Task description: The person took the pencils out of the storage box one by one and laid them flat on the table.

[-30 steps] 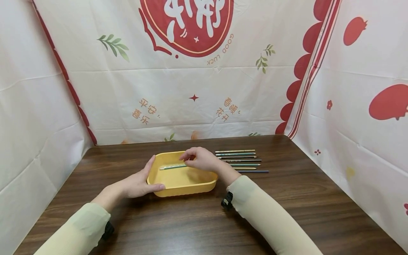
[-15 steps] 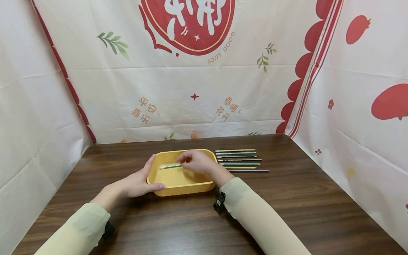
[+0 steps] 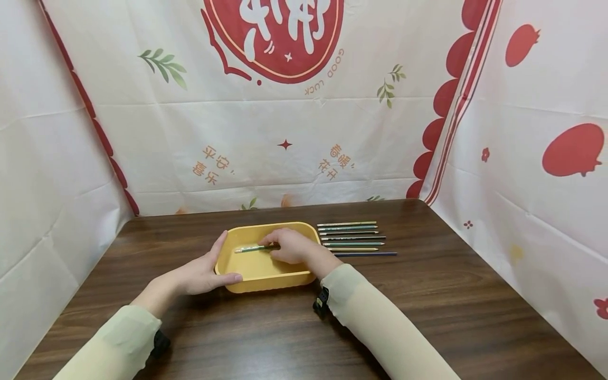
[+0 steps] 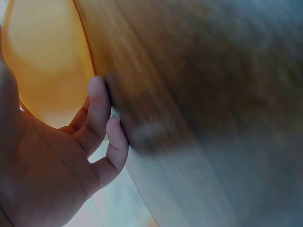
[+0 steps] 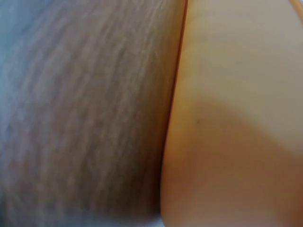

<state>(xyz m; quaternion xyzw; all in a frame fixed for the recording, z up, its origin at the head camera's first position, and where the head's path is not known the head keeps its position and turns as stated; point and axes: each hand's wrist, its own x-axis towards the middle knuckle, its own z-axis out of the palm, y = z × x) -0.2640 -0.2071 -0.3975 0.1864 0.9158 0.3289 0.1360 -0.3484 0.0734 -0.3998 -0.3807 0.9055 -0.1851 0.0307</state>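
A shallow yellow plastic box (image 3: 268,285) sits on the table in the head view. My left hand (image 3: 201,272) grips its left end, thumb over the front rim and fingers along the outer wall. In the left wrist view, curled fingers (image 4: 98,101) lie against that yellow wall. Inside the box, a green pencil (image 3: 246,249) lies across the floor. Reaching in over the right end, my right hand (image 3: 295,246) pinches the pencil near its right part. The right wrist view has only the box wall (image 5: 222,75) and wood, with the hand out of sight.
Right of the box, several pencils (image 3: 358,244) lie in roughly parallel rows on the dark wooden table (image 3: 418,295). Part of the nearest ones is hidden behind the right wrist. White printed cloth (image 3: 285,121) hangs at the back and sides.
My right hand has moved left and down inside the box, and its fingers have come onto the green pencil. The left hand keeps its hold on the box.
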